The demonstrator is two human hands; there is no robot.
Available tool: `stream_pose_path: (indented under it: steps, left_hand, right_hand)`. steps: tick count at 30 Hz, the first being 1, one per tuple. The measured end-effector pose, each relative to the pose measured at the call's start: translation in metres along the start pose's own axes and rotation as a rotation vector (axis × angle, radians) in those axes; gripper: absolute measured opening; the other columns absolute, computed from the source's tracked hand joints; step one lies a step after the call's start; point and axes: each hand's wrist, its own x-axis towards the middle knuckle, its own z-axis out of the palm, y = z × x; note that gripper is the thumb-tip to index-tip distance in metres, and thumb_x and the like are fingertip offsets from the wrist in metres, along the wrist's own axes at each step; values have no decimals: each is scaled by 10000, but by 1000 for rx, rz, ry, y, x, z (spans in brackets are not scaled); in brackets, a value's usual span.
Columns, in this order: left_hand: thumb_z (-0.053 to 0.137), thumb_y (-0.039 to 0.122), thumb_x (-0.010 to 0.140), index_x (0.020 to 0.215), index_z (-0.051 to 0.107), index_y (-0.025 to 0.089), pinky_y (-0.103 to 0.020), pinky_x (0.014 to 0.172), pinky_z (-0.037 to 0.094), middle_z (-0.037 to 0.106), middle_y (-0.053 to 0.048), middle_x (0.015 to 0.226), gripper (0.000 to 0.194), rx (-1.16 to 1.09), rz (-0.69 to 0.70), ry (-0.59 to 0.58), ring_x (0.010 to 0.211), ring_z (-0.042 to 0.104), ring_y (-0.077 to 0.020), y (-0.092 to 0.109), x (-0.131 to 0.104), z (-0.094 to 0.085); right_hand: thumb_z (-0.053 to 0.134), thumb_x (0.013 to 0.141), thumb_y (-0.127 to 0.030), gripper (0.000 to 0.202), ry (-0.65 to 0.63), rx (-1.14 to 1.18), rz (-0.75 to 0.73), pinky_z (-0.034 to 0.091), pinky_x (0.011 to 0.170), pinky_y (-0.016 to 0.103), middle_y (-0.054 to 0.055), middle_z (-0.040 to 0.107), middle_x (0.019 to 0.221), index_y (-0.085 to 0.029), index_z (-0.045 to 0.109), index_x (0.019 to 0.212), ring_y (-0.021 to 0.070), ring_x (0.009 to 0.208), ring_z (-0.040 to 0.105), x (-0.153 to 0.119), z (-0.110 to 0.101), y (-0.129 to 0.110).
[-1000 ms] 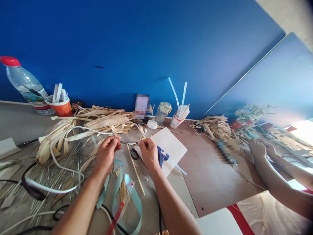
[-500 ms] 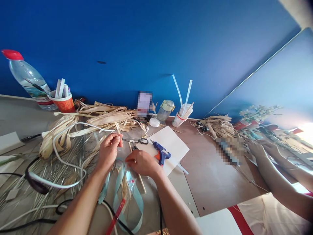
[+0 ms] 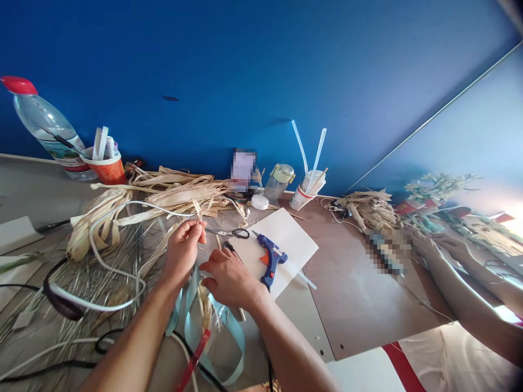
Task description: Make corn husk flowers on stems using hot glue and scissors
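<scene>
My left hand (image 3: 186,245) is closed in a pinch on a small pale strip of dried husk (image 3: 198,209), which sticks up above the fingertips. Lower and to the right, my right hand (image 3: 231,276) is open, palm down, with finger and thumb apart over a light-blue ribbon (image 3: 239,348) and a straw-coloured bundle (image 3: 205,313). No object shows in its fingers. Scissors (image 3: 235,233) lie just beyond both hands. A blue glue gun (image 3: 272,258) rests on a white sheet (image 3: 292,237) to the right.
Dried husks (image 3: 180,190) lie along the back, near an orange cup (image 3: 110,167), a bottle (image 3: 49,128), a jar (image 3: 280,182) and a white cup (image 3: 302,197). A white cable (image 3: 96,256) loops over thin wires at left. Another person's arms (image 3: 461,288) work at right.
My right hand has moved slightly left, and its fingers have spread over the ribbon. My left hand keeps its pinch on the husk strip. The whole view has shifted a little.
</scene>
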Motion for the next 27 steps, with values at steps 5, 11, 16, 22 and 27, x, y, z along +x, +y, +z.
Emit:
stream_pose_path:
  steps: [5,11,16,22,27]
  left_hand:
    - [623,380,780,832,636,170,-238,595,418,560,26,639,216,16,-16,-6,581,501,-110,4,-1,1]
    - [642,374,765,832,641,166,-238,592,419,560,26,631,218,-25,-29,2,578,496,-110,3,-1,2]
    - [623,349,780,830,639,171,-239,597,425,556,25,638,185,-15,-32,-8,584,499,-113,2,0,2]
    - [605,323,790,831,632,179,-236,588,410,538,28,621,152,-17,-22,-8,583,484,-113,4,-2,3]
    - [588,329,807,808,621,188,-241,607,414,533,28,633,144,27,-4,-28,604,494,-119,7,-4,3]
  right_hand:
    - [603,821,-271,193,-57,-52,-7,433,827,375,96,632,961,-184,699,963,257,965,531,3,0,-11]
    - [536,846,-179,150,-64,65,-3,441,760,314,79,678,866,-148,680,817,195,821,591,4,-7,1]
    - [516,881,-133,204,37,216,-62,430,869,297,58,705,920,-180,715,886,175,914,626,2,-7,14]
    - [487,803,-30,333,232,388,29,468,854,300,79,666,955,-165,698,1022,177,918,619,3,3,13]
    - [448,721,10,304,354,666,64,469,848,282,57,611,951,-168,691,761,144,872,601,5,-2,15]
